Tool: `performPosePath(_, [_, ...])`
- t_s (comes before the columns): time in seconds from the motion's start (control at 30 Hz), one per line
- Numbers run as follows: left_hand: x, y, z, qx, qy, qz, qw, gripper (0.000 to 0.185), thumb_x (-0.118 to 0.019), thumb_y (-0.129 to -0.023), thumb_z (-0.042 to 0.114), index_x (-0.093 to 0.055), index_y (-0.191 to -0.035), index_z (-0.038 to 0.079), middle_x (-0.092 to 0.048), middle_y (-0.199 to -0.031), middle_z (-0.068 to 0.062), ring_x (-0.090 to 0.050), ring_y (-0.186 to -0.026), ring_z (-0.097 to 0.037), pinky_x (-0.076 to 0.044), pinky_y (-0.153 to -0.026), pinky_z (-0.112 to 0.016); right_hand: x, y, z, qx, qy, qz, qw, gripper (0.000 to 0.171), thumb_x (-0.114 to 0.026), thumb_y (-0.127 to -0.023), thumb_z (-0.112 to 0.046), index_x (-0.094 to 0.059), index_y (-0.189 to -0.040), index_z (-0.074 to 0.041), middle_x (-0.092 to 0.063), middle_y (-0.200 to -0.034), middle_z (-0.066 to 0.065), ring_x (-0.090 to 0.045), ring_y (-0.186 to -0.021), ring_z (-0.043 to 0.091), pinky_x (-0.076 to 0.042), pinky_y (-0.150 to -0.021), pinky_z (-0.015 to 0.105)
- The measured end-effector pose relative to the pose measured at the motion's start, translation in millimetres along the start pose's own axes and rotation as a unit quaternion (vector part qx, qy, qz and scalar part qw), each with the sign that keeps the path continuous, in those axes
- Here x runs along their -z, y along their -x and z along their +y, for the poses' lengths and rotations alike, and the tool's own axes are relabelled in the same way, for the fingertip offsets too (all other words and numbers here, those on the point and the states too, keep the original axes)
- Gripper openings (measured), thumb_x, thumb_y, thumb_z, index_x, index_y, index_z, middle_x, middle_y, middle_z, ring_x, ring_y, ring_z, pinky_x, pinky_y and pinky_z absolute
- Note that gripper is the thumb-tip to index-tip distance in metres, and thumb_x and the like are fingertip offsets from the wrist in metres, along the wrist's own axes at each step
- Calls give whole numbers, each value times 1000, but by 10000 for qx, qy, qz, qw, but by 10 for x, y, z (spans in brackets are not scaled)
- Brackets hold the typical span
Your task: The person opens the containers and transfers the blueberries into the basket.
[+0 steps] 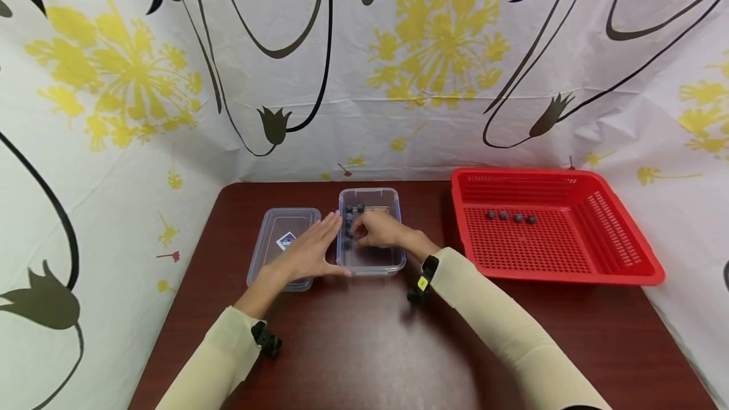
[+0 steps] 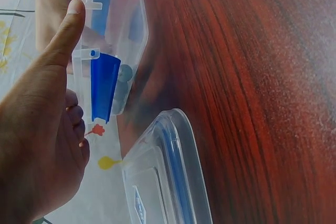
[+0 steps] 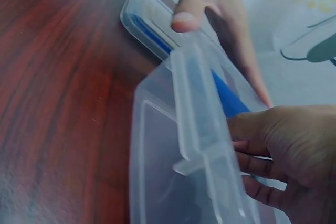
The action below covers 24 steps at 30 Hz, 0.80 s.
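A clear plastic container (image 1: 373,258) stands on the dark red table (image 1: 364,347) with several dark berries (image 1: 350,212) at its far end. My left hand (image 1: 319,242) lies against its left wall with straight fingers; its thumb (image 2: 71,22) sits on the rim of the container (image 2: 113,30). My right hand (image 1: 376,231) reaches inside the container (image 3: 173,145) with curled fingers (image 3: 252,148) near the berries; whether it holds one is hidden. The container's lid (image 1: 281,242) lies flat just to the left, under my left wrist.
A red perforated basket (image 1: 615,233) sits at the right of the table with several dark berries (image 1: 510,215) along its far side. Patterned cloth walls close in the back and both sides. The lid (image 2: 163,171) lies close to the container.
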<state>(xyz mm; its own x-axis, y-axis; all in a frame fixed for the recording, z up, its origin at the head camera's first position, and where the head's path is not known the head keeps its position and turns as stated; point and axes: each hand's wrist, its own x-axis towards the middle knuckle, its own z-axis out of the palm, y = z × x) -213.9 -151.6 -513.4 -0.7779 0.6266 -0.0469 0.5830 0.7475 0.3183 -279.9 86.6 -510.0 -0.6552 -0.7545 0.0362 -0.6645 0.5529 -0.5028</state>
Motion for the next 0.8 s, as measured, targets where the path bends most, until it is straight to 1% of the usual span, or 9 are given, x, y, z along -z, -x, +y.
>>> performPosePath(0.17, [1,6,4,12,11,23,10000,127,-73,-85,75,-13,-169,0,-6,-178,-16,-6,-164,-30,-15,-132,-51,-98,-26,-36,-94,163,87,9998,22,-89,-83,-7,-82,-104,-5,-80,-97,4,-76,-88,13,-61,-80,25])
performPosePath(0.37, [-22,17,-3,15,74,15,10000,127,-75,-85,73,-13,-169,0,-5,-178,-16,-6,-164,-30,-15,-132,-51,-200,-29,-60,-319,389,73,9987,24,-90,-84,-13,-82,-105,-6,-80,-92,2,-75,-83,13,-61,-77,28])
performPosePath(0.6, [-27,6,-3,41,86,11,10000,128,-74,-85,74,-12,-169,1,-4,-178,-16,-7,-164,-30,-15,-132,-50,-285,-43,-51,-533,387,219,9976,22,-91,-85,-14,-82,-105,-8,-79,-91,1,-73,-81,13,-61,-74,28])
performPosePath(0.8, [-13,-6,13,44,133,32,9999,128,-76,-85,73,-12,-169,0,-5,-178,-17,-7,-164,-31,-15,-132,-51,-306,-37,-51,-622,469,340,9964,18,-89,-87,-14,-82,-103,-10,-77,-86,0,-70,-76,11,-59,-70,28])
